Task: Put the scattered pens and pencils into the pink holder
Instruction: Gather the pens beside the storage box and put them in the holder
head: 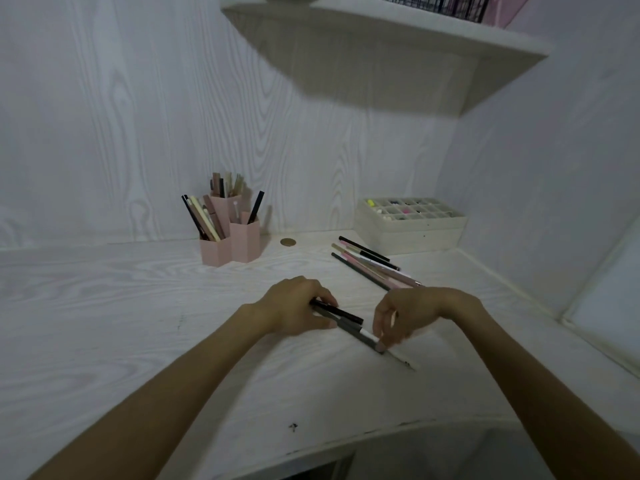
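Observation:
The pink holder [231,244], made of hexagonal cups, stands at the back of the desk with several pens in it. My left hand [299,306] grips a small bunch of dark pens [341,315] at the desk's middle. My right hand [407,315] pinches the far end of that bunch, where a grey pen and a white pencil [401,356] lie on the desk. A group of several loose pens and pencils [370,265] lies further back to the right.
A cream compartment box [412,228] with small items sits in the back right corner. A gold coin [287,242] lies beside the holder. A shelf [381,36] hangs overhead. The desk's front edge [346,445] runs close below my arms.

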`<state>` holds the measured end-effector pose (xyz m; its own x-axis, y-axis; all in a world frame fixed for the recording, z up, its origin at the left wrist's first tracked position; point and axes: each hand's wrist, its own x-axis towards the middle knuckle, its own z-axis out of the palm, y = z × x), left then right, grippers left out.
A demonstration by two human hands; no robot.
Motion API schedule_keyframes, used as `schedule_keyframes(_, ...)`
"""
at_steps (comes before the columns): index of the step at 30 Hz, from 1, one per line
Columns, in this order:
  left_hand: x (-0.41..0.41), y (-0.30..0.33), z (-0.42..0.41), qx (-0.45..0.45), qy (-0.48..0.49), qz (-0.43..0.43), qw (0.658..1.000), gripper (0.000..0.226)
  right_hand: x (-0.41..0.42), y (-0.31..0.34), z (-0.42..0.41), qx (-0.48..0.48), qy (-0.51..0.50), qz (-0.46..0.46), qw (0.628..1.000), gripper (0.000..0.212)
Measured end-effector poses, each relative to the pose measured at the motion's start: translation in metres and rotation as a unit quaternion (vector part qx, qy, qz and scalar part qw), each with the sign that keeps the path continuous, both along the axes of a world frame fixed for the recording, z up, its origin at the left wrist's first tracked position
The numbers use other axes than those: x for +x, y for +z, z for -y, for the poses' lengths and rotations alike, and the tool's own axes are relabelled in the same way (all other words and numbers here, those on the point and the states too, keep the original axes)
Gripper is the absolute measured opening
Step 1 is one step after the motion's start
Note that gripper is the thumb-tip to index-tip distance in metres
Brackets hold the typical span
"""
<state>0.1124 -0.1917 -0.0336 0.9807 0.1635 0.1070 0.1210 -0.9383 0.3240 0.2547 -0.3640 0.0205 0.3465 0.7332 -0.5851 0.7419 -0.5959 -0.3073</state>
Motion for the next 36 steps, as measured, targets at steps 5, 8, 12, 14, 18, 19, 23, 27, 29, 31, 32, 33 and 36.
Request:
schedule_keyframes(5, -0.022, 0.003, -0.021, 0.002, 0.101, 0.000, 0.995, 0.032, -0.008, -0.018, -0.030, 0.191, 0.006, 0.065, 0.979, 0.024)
schedule_keyframes(8, -0.045, 0.000, -0.046, 0.033, 0.166, 0.011, 0.986, 0.030, -0.024, -0.036, -0.067, 0.299, -0.007, 0.075, 0.951, 0.019)
schedule_keyframes(12, -0.079, -0.004, -0.081, 0.054, 0.211, 0.011, 0.976, 0.023, -0.045, -0.050, -0.112, 0.388, -0.005, 0.106, 0.916, 0.021)
schedule_keyframes(14, -0.093, -0.008, -0.097, 0.048, 0.217, 0.015, 0.975, 0.026, -0.051, -0.053, -0.130, 0.406, 0.005, 0.146, 0.902, 0.022)
schedule_keyframes(18, -0.111, -0.014, -0.120, 0.010, 0.221, 0.030, 0.975, 0.054, -0.051, -0.043, -0.145, 0.413, 0.039, 0.191, 0.890, 0.022)
schedule_keyframes(19, -0.115, -0.017, -0.124, -0.007, 0.227, 0.040, 0.973, 0.059, -0.049, -0.039, -0.146, 0.423, 0.046, 0.182, 0.886, 0.022)
schedule_keyframes(23, -0.124, -0.026, -0.134, -0.068, 0.246, 0.108, 0.961, 0.065, -0.037, -0.009, -0.141, 0.512, -0.007, 0.134, 0.849, 0.020)
schedule_keyframes(27, -0.128, -0.033, -0.140, -0.126, 0.238, 0.150, 0.951, 0.058, -0.028, 0.020, -0.156, 0.581, -0.116, 0.027, 0.805, 0.021)
schedule_keyframes(29, -0.130, -0.034, -0.142, -0.172, 0.232, 0.166, 0.943, 0.058, -0.029, 0.029, -0.167, 0.597, -0.129, -0.001, 0.792, 0.043)
schedule_keyframes(31, -0.132, -0.035, -0.144, -0.205, 0.234, 0.189, 0.931, 0.054, -0.036, 0.031, -0.184, 0.606, -0.128, 0.015, 0.785, 0.069)
schedule_keyframes(32, -0.133, -0.036, -0.144, -0.217, 0.238, 0.198, 0.926, 0.052, -0.039, 0.031, -0.192, 0.613, -0.127, 0.024, 0.780, 0.077)
schedule_keyframes(33, -0.134, -0.037, -0.145, -0.225, 0.242, 0.204, 0.922, 0.050, -0.044, 0.029, -0.202, 0.620, -0.126, 0.033, 0.774, 0.082)
schedule_keyframes(36, -0.135, -0.039, -0.146, -0.235, 0.237, 0.201, 0.921, 0.051, -0.054, 0.019, -0.226, 0.628, -0.124, 0.092, 0.762, 0.079)
